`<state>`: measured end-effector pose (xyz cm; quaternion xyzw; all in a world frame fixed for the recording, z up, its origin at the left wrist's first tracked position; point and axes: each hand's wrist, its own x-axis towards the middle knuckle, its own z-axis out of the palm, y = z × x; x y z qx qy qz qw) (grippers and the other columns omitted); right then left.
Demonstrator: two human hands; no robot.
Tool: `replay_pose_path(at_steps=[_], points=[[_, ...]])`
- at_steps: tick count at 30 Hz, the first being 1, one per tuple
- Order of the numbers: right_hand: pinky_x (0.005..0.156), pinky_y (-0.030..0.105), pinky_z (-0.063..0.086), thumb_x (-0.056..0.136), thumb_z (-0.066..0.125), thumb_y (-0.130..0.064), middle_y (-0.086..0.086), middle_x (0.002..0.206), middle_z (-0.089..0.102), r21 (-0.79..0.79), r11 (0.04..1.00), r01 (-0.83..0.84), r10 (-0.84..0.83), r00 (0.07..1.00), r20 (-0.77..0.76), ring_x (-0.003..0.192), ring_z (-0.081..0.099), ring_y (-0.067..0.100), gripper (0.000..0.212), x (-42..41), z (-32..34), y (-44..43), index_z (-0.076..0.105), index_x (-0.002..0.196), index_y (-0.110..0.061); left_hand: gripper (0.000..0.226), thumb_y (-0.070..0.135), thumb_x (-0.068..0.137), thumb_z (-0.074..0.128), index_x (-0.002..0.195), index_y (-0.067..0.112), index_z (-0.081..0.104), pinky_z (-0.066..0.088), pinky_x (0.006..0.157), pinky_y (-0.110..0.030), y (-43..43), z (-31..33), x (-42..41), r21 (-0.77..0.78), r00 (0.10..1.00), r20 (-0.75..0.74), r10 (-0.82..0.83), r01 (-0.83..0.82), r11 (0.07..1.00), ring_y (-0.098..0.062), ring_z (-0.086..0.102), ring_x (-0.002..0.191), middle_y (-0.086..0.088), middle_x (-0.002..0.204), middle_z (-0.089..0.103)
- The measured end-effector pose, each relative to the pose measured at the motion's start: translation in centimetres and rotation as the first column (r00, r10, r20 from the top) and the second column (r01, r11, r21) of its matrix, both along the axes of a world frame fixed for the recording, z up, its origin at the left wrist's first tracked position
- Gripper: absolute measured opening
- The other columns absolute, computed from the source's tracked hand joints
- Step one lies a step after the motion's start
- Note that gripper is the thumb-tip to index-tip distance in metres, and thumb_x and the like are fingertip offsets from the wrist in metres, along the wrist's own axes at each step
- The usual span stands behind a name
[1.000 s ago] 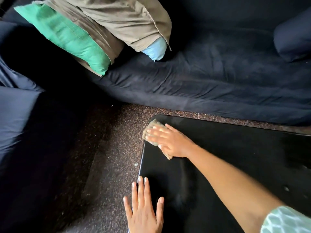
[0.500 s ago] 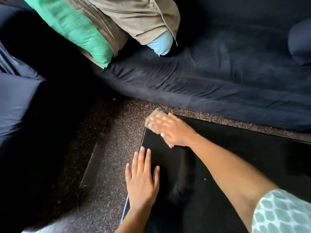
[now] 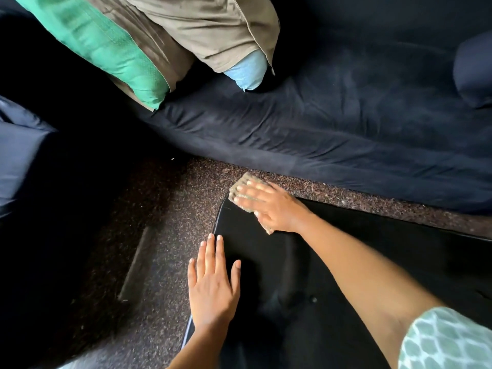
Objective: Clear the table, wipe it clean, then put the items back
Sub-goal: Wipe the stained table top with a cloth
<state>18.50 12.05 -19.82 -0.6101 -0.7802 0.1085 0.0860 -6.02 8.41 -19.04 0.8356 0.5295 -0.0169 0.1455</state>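
Most of the cloth [image 3: 246, 182] is hidden beneath the right hand [image 3: 269, 206]. Only a greenish-tan corner shows beyond the fingertips, plus a small scrap by the heel of the palm. The right fingers [image 3: 249, 189] are blurred; they lie straight and slightly spread, pressing flat on the cloth and not curled round it. Cloth and hand sit at the far left corner of the table [image 3: 415, 243], the cloth's corner overhanging the edge. The table is glossy black with a rounded corner, and is cut off by the bottom and right frame edges. The left hand [image 3: 213, 283], nearer the person than the right, lies flat with straight fingers and the thumb apart. It rests on the table's left edge, its outer fingers over the speckled floor [image 3: 165, 235]. Its forearm is cut off below. Beyond the right hand runs a dark navy sofa [image 3: 346, 123] bearing cushions [image 3: 106, 43], partly cropped at the top. The area left of both hands is too dark to read. A patterned sleeve [image 3: 447, 342] shows at the lower right.
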Motion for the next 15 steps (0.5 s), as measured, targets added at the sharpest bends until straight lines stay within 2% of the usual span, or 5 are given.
replay_pose_path(at_steps=[2, 4, 6, 8, 15], points=[[0.107, 0.044, 0.038, 0.086, 0.040, -0.018, -0.001, 0.147, 0.043, 0.007, 0.988, 0.157, -0.155, 0.979, -0.133, 0.136, 0.038, 0.025, 0.055, 0.5, 0.4, 0.0, 0.045, 0.139, -0.029, 0.066, 0.054, 0.096, 0.009, 0.145, 0.016, 0.032, 0.017, 0.110, -0.038, 0.0, 0.0, 0.1, -0.013, 1.000, -0.006, -0.004, 0.004, 1.000, -0.021, 0.035, 0.138, -0.003, 0.151, 0.036], [0.095, 0.043, 0.047, 0.086, 0.045, -0.013, -0.001, 0.134, 0.053, -0.076, 0.932, 0.353, -0.362, 0.910, -0.205, 0.118, 0.050, 0.025, 0.054, 1.2, 0.7, -0.5, 0.048, 0.137, -0.032, 0.067, 0.055, 0.096, 0.008, 0.145, 0.016, 0.033, 0.016, 0.111, -0.039, 0.0, 0.0, 0.0, -0.007, 1.000, -0.011, -0.003, 0.003, 1.000, -0.020, 0.033, 0.139, -0.003, 0.152, 0.035], [0.086, 0.042, 0.049, 0.086, 0.044, -0.018, -0.001, 0.120, 0.057, -0.123, 0.882, 0.456, -0.471, 0.865, -0.173, 0.107, 0.052, 0.024, 0.049, 2.0, 0.7, -1.2, 0.052, 0.133, -0.032, 0.068, 0.055, 0.096, 0.009, 0.145, 0.015, 0.032, 0.014, 0.111, -0.039, 0.0, 0.0, -0.1, -0.006, 1.000, -0.015, -0.002, 0.002, 1.000, -0.019, 0.028, 0.140, -0.003, 0.152, 0.033], [0.085, 0.040, 0.048, 0.087, 0.042, -0.022, 0.001, 0.112, 0.057, -0.163, 0.852, 0.497, -0.518, 0.847, -0.122, 0.104, 0.053, 0.024, 0.045, 2.7, 0.7, -1.7, 0.054, 0.130, -0.031, 0.067, 0.055, 0.096, 0.009, 0.145, 0.015, 0.032, 0.013, 0.111, -0.040, -0.1, 0.1, -0.1, -0.006, 1.000, -0.011, -0.004, 0.004, 1.000, -0.019, 0.028, 0.139, -0.003, 0.152, 0.033], [0.088, 0.036, 0.040, 0.092, 0.049, -0.030, 0.004, 0.113, 0.059, -0.216, 0.744, 0.632, -0.644, 0.765, 0.023, 0.107, 0.054, 0.027, 0.032, 5.2, 1.7, -1.8, 0.058, 0.123, -0.033, 0.066, 0.055, 0.096, 0.008, 0.146, 0.016, 0.028, 0.012, 0.112, -0.041, -0.1, -0.1, -0.1, -0.007, 1.000, -0.024, -0.006, 0.006, 1.000, -0.017, 0.023, 0.140, -0.002, 0.152, 0.033]])
